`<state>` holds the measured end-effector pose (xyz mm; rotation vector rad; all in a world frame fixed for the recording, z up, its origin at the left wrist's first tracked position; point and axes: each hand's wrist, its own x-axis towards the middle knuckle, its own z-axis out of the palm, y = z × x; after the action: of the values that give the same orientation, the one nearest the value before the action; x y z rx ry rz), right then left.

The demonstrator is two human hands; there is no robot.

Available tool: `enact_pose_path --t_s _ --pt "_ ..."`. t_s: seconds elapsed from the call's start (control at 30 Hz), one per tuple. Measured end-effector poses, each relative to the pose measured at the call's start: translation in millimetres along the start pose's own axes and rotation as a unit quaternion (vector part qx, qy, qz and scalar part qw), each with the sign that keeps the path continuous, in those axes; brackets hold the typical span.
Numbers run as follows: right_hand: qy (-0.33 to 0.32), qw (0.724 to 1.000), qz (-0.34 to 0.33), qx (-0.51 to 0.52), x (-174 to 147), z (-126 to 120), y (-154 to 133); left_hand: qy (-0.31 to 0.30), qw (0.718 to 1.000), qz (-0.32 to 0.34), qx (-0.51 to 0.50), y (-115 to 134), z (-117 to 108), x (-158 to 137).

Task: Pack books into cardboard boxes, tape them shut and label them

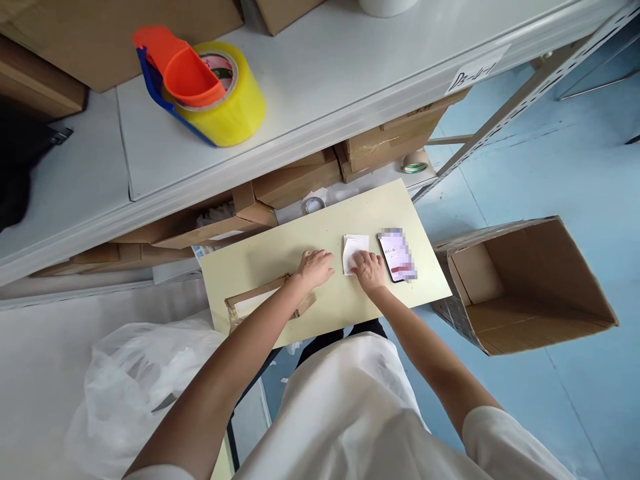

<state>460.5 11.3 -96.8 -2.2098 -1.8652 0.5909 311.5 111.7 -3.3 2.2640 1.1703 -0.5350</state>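
My right hand (369, 270) rests fingers-down on a small white paper slip (354, 249) lying on a pale yellow board (280, 253). My left hand (315, 267) lies flat on the board just left of the slip, fingers spread, holding nothing. A phone (396, 254) with a lit screen lies on the board right of the slip. Under my left forearm sits a flat brown cardboard packet (253, 303) with a white panel.
A tape dispenser with yellow tape (210, 87) stands on the white shelf (325, 73) above. Cardboard boxes (295, 183) fill the shelf below. An open cardboard box (525, 287) lies on the blue floor at right. A clear plastic bag (135, 380) sits at left.
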Motion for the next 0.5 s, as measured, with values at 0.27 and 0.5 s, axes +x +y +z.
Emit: enact_pose_path --t_s 0.27,0.5 --pt "0.047 0.990 0.025 0.128 -8.0 15.1 -1.1 0.019 0.976 -0.081 -0.199 0.6 28.4 26.0" --pt "0.104 0.949 0.060 0.292 -8.5 16.9 -1.6 0.083 0.949 -0.152 -0.262 14.2 44.0 45.1"
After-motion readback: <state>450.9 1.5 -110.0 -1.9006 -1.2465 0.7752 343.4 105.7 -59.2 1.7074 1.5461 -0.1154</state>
